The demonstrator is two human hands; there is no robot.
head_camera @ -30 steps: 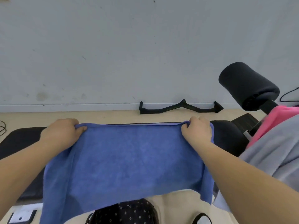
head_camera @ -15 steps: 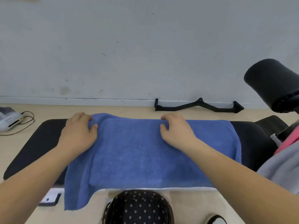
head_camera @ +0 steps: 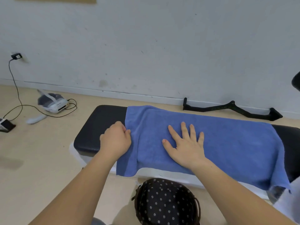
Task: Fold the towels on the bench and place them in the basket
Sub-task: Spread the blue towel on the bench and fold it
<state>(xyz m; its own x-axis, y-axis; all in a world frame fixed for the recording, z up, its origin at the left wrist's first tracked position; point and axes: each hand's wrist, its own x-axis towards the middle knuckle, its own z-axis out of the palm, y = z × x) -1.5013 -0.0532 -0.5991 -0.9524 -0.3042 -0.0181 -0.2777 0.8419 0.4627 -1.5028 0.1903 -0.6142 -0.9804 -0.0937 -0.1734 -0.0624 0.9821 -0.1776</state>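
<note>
While my right hand (head_camera: 185,148) presses flat, anchoring the towel (head_camera: 235,143) on the bench (head_camera: 99,127), my left hand (head_camera: 116,141) pinches its end to fold.

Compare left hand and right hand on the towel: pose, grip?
The left hand is curled, pinching the towel at its left edge; the right hand lies flat with fingers spread. The left hand sits partly over bare bench; the right hand rests wholly on the towel. Both touch the towel.
</note>
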